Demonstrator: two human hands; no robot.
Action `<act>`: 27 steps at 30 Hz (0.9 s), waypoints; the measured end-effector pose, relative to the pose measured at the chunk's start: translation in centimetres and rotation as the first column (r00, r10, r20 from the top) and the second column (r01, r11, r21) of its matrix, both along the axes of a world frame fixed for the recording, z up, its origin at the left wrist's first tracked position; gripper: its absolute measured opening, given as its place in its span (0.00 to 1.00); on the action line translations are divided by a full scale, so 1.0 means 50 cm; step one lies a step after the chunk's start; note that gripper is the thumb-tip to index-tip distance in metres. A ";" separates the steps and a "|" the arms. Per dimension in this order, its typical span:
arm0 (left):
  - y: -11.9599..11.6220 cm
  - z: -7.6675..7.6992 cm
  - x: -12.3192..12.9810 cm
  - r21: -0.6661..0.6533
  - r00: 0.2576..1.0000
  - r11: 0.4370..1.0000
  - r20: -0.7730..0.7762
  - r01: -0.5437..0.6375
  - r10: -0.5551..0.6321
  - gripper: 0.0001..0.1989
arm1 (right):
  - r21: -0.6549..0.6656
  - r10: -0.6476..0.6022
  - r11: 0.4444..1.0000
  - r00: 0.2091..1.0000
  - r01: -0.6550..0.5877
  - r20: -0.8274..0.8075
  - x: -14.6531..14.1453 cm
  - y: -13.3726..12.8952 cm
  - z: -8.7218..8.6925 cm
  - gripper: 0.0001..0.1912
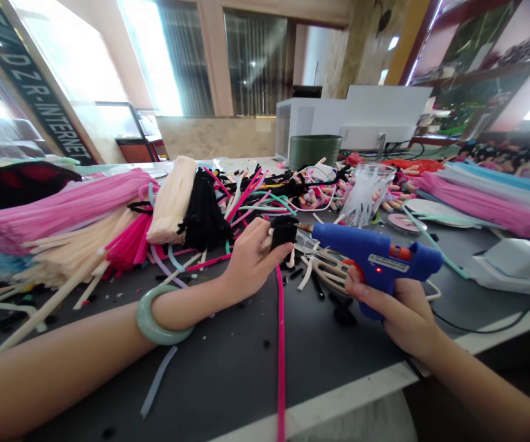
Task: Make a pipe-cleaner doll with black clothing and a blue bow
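Observation:
My left hand (251, 258), with a pale green bangle on the wrist, pinches a small black and cream pipe-cleaner piece (284, 232). Below this piece a long bright pink pipe cleaner (280, 356) runs down past the table's front edge; whether they are joined I cannot tell. In my right hand (403, 313) is a blue hot glue gun (361, 248), its red light lit and a finger at the orange trigger. The gun's nozzle points left, at or very close to the black part. Behind the gun's nozzle lie scissors (332, 270) with cream handles.
Bundles of pink (62, 205), cream (173, 199) and black pipe cleaners (205, 212) lie at left and centre. A clear cup (368, 193) of glue sticks, a green pot (315, 151) and a monitor (384, 116) stand behind. At right, a white power block (508, 267) has cables.

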State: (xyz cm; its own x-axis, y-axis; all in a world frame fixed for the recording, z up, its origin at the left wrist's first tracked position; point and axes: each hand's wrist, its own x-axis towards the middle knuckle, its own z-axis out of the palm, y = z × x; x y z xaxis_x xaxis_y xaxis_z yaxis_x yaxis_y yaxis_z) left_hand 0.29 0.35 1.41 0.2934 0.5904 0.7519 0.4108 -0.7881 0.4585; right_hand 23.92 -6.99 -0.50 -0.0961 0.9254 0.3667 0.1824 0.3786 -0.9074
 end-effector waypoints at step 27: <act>0.002 -0.007 0.000 -0.053 0.996 0.997 0.076 0.051 -0.047 0.11 | 0.003 -0.060 0.998 0.997 0.060 0.046 0.005 -0.001 -0.003 0.07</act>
State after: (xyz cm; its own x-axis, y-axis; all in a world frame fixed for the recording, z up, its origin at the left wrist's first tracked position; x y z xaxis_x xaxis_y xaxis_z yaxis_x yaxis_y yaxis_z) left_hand 0.27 0.44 1.05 0.2668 0.6178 0.7397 0.3355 -0.7790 0.5297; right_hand 24.14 -7.05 -0.66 -0.0573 0.9292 0.3650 0.2464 0.3675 -0.8968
